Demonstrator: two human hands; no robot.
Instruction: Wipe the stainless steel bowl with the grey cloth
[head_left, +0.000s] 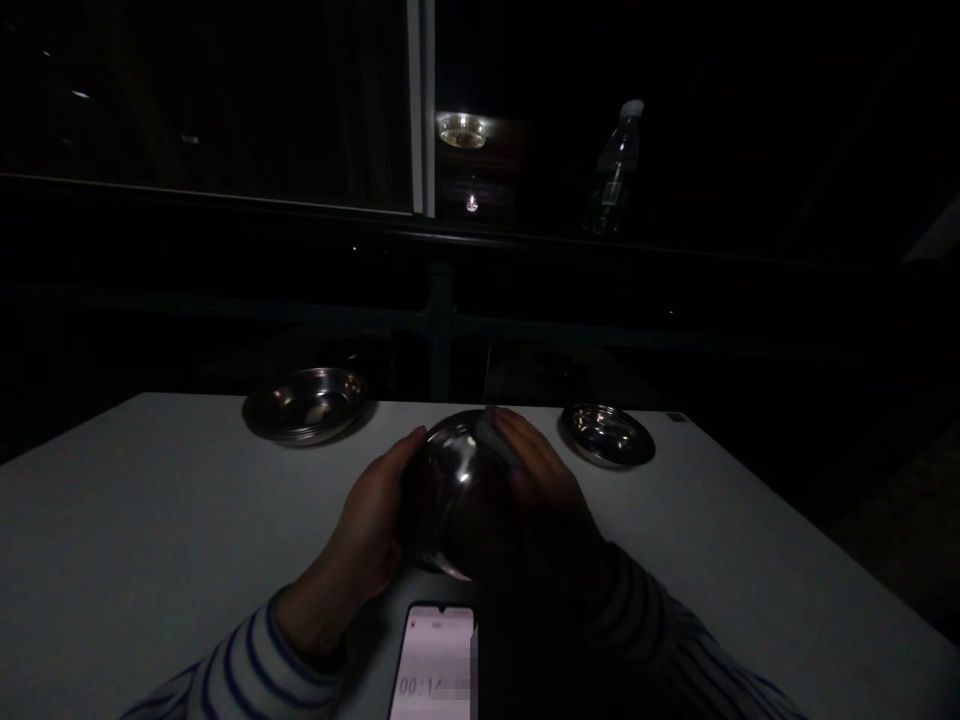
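Note:
A shiny steel bowl [457,495] is held tilted above the white table [150,520], its bottom facing me. My left hand [367,545] grips its left side, fingers wrapped round the rim. My right hand [544,490] lies on its right side and presses a small pale cloth [491,432] against the rim. Both arms wear striped sleeves. The scene is very dark.
A stack of steel bowls [307,402] stands at the table's far left, a single steel dish [607,434] at the far right. A lit phone [435,662] showing a timer lies near me. A water bottle [615,170] stands on a ledge behind.

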